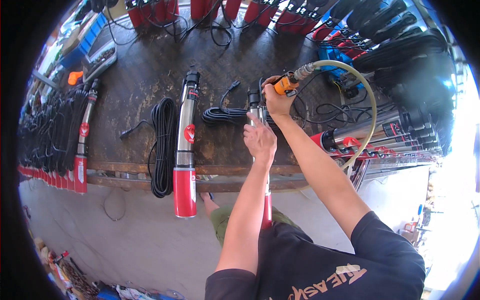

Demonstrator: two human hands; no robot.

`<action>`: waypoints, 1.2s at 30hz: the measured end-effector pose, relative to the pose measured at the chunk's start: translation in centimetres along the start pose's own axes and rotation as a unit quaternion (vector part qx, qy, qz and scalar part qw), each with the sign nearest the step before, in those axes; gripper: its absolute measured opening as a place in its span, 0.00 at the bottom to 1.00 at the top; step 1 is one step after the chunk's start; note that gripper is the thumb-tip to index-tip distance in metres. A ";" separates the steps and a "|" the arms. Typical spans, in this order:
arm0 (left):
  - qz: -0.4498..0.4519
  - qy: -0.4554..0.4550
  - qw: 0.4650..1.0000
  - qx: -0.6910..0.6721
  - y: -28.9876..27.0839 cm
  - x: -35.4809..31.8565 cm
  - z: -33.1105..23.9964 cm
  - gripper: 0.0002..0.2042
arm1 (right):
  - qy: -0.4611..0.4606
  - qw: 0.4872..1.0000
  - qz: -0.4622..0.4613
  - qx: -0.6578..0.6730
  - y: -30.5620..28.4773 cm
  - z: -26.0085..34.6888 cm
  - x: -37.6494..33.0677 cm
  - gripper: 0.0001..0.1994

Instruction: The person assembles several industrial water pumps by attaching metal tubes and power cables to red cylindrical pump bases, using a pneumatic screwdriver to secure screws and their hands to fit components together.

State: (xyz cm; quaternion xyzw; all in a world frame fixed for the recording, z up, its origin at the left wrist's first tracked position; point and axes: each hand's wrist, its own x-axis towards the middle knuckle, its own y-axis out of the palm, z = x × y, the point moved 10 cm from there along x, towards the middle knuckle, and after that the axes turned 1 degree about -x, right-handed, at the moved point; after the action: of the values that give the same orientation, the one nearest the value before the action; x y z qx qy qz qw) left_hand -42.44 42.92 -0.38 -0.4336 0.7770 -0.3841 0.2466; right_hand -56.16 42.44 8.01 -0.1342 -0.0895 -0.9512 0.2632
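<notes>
A slim steel submersible pump (254, 111) with a black top lies in front of me, its red lower end (267, 210) reaching over the bench edge toward my body. My left hand (260, 139) is on its steel body, the index finger stretched along it and the other fingers curled. Gripped in my right hand (278, 103) is an orange air tool (285, 86), held beside the pump's top end. Its tip is hidden behind my hand. A pale air hose (371, 95) curves from the tool to the right. Left of my hands lies a coiled black cable (222, 115).
Another steel-and-red pump (186, 130) lies to the left beside a coiled cable (162, 145). Several pumps with cables crowd the left (82, 130) and right (390, 132) sides of the dark worn bench (145, 65). Red pump ends (202, 9) line the back, near a blue bin (92, 35).
</notes>
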 end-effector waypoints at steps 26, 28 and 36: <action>0.317 0.671 0.641 0.194 25.3 -28.9 -27.4 0.11 | -0.067 0.893 -0.350 -0.274 -28.3 24.0 -41.4 0.05; 0.303 0.696 0.615 0.213 24.7 -29.9 -28.2 0.11 | -0.057 0.884 -0.384 -0.261 -29.0 23.5 -43.2 0.05; 0.601 0.212 0.733 -0.236 22.5 -26.0 -26.3 0.06 | -0.042 0.884 -0.409 -0.225 -31.4 22.5 -44.0 0.07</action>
State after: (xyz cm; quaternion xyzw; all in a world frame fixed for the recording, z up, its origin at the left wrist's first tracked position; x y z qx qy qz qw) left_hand -59.10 82.79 -2.01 0.1723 0.9735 -0.0422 0.1443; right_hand -31.58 95.37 12.94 -0.1815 0.0685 -0.9624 -0.1903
